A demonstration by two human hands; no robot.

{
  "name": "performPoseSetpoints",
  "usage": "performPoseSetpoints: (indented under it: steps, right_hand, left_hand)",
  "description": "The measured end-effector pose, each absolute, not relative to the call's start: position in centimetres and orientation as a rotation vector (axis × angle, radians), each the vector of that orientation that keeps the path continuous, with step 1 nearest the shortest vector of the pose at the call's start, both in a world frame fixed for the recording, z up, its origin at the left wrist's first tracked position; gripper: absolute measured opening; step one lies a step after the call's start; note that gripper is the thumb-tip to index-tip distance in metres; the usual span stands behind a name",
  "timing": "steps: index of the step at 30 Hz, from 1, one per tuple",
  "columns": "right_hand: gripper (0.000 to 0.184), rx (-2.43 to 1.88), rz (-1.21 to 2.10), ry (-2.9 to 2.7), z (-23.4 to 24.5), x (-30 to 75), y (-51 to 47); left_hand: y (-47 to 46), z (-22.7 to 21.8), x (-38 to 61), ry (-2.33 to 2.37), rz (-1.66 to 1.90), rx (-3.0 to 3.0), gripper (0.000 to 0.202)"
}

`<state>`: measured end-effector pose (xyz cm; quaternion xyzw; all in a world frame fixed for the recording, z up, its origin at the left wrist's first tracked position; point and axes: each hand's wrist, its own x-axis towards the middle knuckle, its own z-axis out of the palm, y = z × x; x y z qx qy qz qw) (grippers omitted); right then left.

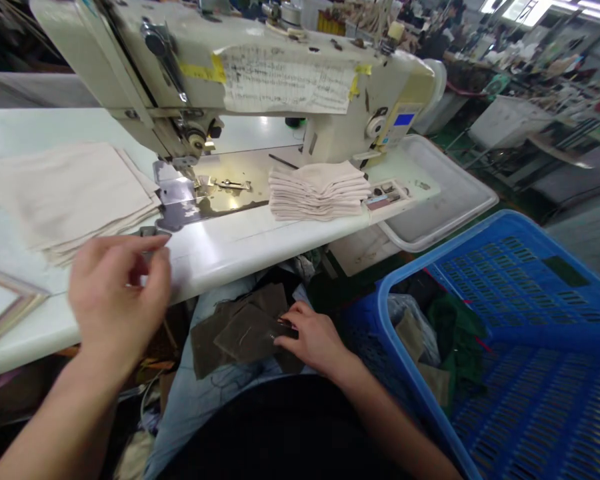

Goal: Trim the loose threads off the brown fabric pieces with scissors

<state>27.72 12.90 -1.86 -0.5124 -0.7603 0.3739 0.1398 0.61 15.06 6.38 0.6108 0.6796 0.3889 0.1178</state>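
My left hand hovers at the table's front edge, its thumb and index finger curled toward each other. A small dark metal piece shows just behind the index finger; whether the fingers hold it or anything else I cannot make out. Beyond that hand lies a stack of cream fabric panels. Down at my lap, my right hand pinches the edge of a dark brown fabric piece. Several similar brown pieces lie loosely overlapped beneath it on my jeans. The sewing machine stands ahead, with bare metal around its needle area.
A folded pile of cream fabric sits on the machine bed, beside a small tool tray. On the right stands a blue plastic basket with fabric inside, near a white bin. A frame corner lies at left.
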Motion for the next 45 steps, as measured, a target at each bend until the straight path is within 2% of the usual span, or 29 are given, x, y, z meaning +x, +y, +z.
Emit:
performPoseSetpoints:
  steps: [1,3,6,10,12,16,21,26,28,31,34,37,41,45]
  right_hand:
    - [0.012,-1.504,1.090,-2.212,-2.0,27.5,12.9]
    - [0.006,-1.501,1.151,-2.142,-2.1,27.2,13.0]
    - [0.010,-1.422,1.369,-1.893,-1.5,27.5,13.4]
    - [0.007,-1.356,1.541,-1.605,0.1,28.5,13.8]
    - [0.007,-1.357,1.500,-1.524,0.8,29.0,14.1]
    - [0.014,-1.362,1.405,-1.424,1.8,29.5,14.8]
    - [0.014,-1.263,1.428,-1.304,2.3,29.0,15.8]
    - [0.035,-1.372,1.180,-1.035,2.0,28.7,16.7]
    - [0.044,-1.383,1.269,-1.016,1.9,28.9,16.7]
    - [0.050,-1.323,1.577,-1.058,1.8,28.8,16.4]
    - [0.039,-1.259,1.743,-1.030,1.6,28.1,15.7]
    - [0.023,-1.263,1.655,-1.050,1.4,27.5,15.1]
    - [0.019,-1.218,1.574,-1.134,1.7,27.4,14.9]
    - [0.019,-1.155,1.589,-1.165,2.0,27.4,14.8]
  left_hand:
    - [15.0,6.1,1.8,2.116,1.185,1.911,0.028]
    - [14.7,5.0,3.8,1.865,1.016,2.001,0.027]
    - [14.1,2.8,6.0,1.434,0.702,2.013,0.031]
    - [13.6,1.8,7.7,1.280,0.408,1.899,0.023]
    - [13.8,2.2,8.2,1.300,0.397,1.710,0.021]
    - [14.4,3.4,9.3,1.260,0.493,1.269,0.032]
    - [14.4,3.9,10.5,1.163,0.522,1.037,0.040]
    - [14.7,3.8,9.4,1.192,0.585,0.866,0.039]
    - [14.9,4.0,8.8,1.204,0.597,0.855,0.038]
    - [15.1,4.2,8.5,1.213,0.585,0.878,0.039]
    - [15.0,3.9,8.7,1.386,0.730,1.079,0.042]
    - [14.4,3.4,8.6,1.569,0.890,1.447,0.034]
    - [13.7,3.1,8.3,1.494,0.698,1.724,0.025]
    - [14.0,3.0,8.2,1.356,0.560,1.522,0.026]
